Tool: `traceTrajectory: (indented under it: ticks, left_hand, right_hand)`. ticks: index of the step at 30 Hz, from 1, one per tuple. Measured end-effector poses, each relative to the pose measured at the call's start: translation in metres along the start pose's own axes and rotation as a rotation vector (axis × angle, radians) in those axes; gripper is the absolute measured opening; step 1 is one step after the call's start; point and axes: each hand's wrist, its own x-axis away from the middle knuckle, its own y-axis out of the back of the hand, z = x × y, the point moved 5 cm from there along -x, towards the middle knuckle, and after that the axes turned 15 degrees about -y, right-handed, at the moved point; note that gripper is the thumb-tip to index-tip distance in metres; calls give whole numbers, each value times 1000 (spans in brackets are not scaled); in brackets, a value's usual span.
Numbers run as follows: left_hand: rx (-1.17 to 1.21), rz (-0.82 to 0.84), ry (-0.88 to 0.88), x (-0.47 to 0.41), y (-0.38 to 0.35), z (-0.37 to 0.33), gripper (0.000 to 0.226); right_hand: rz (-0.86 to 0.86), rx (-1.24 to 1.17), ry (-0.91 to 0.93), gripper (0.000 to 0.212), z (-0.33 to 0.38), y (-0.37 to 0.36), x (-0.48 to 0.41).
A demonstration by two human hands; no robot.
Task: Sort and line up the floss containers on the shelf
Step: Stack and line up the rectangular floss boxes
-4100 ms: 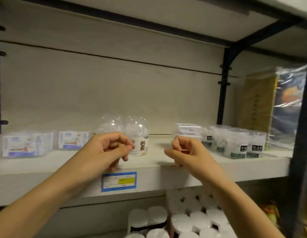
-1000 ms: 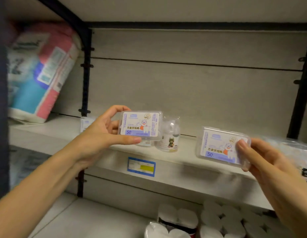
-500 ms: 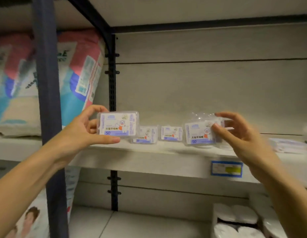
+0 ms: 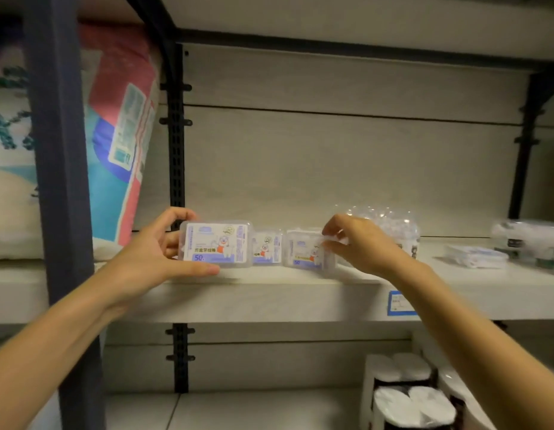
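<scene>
Lowered to shelf (image 4: 269,294): L hand (image 4: 151,257) grips left floss box (image 4: 215,245), R hand (image 4: 364,248) pinches right box (image 4: 303,254).

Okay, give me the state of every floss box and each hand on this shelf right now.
Left floss box: upright, label out, gripped by left hand.
Middle floss box: standing on the shelf, untouched.
Right floss box: upright, pinched at its top by right hand.
Flat box: lying flat, far right.

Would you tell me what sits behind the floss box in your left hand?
A second floss box stands on the shelf, its left edge covered by the held box. Anything directly behind that is hidden.
</scene>
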Motion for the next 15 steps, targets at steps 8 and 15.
traceTrajectory:
  ticks: [8,15]
  left_hand:
    - [8,25,49,-5,-4,10,86]
    - [-23,-1,49,-9,-7,11,69]
  right_hand:
    - [-138,246,133,40,23,-12,0]
    - [-172,322,122,40,26,-26,-19]
